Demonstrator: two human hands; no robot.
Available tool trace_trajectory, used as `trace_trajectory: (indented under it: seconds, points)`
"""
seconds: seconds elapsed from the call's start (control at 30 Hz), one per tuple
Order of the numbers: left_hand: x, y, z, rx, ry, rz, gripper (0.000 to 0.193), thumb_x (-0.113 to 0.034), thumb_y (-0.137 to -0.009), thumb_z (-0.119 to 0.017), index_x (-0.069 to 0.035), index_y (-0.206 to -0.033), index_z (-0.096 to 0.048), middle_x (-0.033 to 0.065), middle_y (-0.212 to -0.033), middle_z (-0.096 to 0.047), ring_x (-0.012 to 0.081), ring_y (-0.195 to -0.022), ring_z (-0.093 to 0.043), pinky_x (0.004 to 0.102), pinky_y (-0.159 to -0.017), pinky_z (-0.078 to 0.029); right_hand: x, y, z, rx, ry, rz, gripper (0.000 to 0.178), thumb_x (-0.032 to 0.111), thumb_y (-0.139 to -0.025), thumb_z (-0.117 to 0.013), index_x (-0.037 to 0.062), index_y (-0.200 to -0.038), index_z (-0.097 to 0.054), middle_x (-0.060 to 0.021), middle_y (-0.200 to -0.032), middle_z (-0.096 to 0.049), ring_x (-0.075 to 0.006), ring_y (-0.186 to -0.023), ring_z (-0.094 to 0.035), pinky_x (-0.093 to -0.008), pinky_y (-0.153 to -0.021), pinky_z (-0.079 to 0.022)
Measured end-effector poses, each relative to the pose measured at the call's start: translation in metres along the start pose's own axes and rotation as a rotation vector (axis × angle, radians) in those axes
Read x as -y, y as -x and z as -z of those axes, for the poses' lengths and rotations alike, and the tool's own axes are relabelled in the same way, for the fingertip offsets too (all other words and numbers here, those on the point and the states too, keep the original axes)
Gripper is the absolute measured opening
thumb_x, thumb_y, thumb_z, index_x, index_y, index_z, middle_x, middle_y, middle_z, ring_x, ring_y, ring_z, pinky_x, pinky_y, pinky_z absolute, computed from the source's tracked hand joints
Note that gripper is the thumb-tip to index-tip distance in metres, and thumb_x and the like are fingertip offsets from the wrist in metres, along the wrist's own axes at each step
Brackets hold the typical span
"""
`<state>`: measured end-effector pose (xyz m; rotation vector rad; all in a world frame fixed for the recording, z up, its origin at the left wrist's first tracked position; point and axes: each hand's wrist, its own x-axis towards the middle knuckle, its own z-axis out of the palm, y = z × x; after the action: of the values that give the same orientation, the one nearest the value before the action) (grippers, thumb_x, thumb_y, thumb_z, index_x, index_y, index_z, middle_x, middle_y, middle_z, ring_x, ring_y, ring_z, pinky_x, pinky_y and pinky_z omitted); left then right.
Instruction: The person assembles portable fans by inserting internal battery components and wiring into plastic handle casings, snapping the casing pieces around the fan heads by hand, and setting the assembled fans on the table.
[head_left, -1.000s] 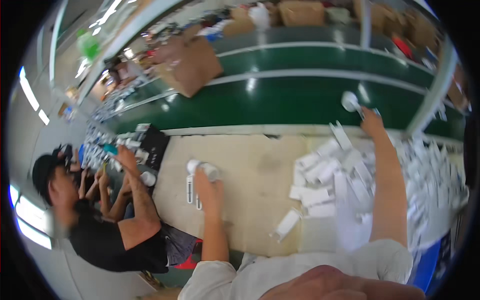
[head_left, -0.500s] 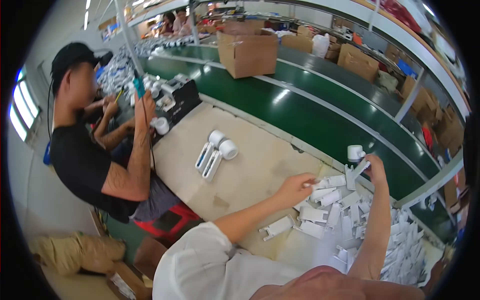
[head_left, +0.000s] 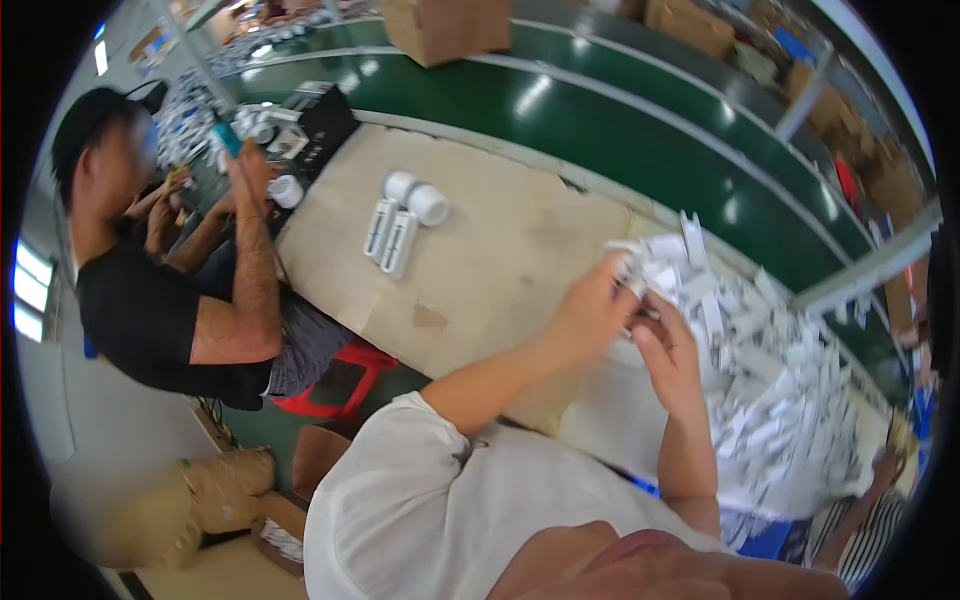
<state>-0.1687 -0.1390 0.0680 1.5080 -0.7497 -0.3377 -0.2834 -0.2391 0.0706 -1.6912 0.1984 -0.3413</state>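
Observation:
My left hand [head_left: 592, 308] and my right hand [head_left: 672, 352] are close together over the near right of the table. Both are closed, fingers curled around a small white plastic part [head_left: 630, 278] that is partly covered and blurred. Just beyond and to the right lies a heap of white plastic housings [head_left: 770, 370], with loose ones reaching near my fingers. Farther left on the table, apart from my hands, lie two white units with round heads [head_left: 428, 205] and slim slotted bodies [head_left: 400, 245], side by side.
The tan tabletop [head_left: 490, 270] borders a green conveyor belt [head_left: 600, 130] carrying a cardboard box [head_left: 450, 30]. At left, a co-worker in black [head_left: 190, 320] holds a teal tool [head_left: 228, 138], near a red stool [head_left: 350, 385]. Another person's striped sleeve [head_left: 850, 535] shows at lower right.
My right hand has come in from the far right to meet my left hand, bringing the white round-headed piece it held. The whole view has shifted, so the table sits higher in it.

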Motion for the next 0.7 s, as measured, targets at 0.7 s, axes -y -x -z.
trace_trajectory:
  seconds: [0.7]
  points:
    - [0.015, 0.014, 0.011, 0.401, 0.880, 0.622, 0.030, -0.021, -0.087, -0.042, 0.002, -0.105, -0.049, 0.0136, -0.081, -0.061, 0.0213, -0.063, -0.060, 0.0316, -0.054, -0.051, -0.035, 0.045, 0.029, 0.011, -0.573, -0.262, 0.087, 0.065, -0.079, -0.045, 0.0081, -0.139, -0.020, -0.0142, -0.120, -0.049, -0.0270, -0.087, -0.062, -0.0315, -0.057, -0.054]
